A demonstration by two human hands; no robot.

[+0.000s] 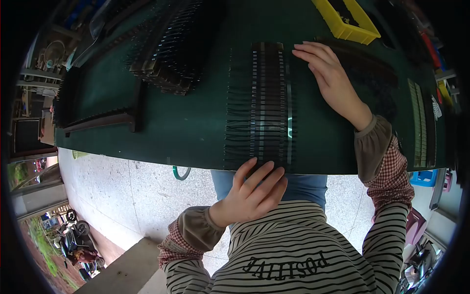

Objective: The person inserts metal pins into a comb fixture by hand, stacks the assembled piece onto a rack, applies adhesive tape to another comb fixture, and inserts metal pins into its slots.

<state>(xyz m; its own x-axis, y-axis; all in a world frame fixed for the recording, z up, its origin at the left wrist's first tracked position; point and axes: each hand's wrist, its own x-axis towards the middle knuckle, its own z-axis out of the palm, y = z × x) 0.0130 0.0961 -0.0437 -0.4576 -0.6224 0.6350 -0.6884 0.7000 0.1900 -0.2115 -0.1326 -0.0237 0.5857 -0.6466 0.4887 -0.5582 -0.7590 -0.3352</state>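
A long dark strip [268, 105] lies on the green table, pointing away from my body. Close rows of small metallic marks run along it, and thin black wire-like pieces [237, 122] stick out on its left. My left hand [250, 193] is at the strip's near end by the table edge, its fingers spread and slightly bent; whether it presses on the strip I cannot tell. Beside the far right end is my right hand [329, 78], fingers stretched out and holding nothing. A narrow shiny band [289, 117] runs along the strip's right side.
A stack of similar strips with wires [166, 73] lies at the back left, beside a dark frame [103, 122]. At the back right stands a yellow bin [360, 33] with dark bits inside. A pale slatted strip [417, 122] lies far right. The table's front edge [196, 169] is at my waist.
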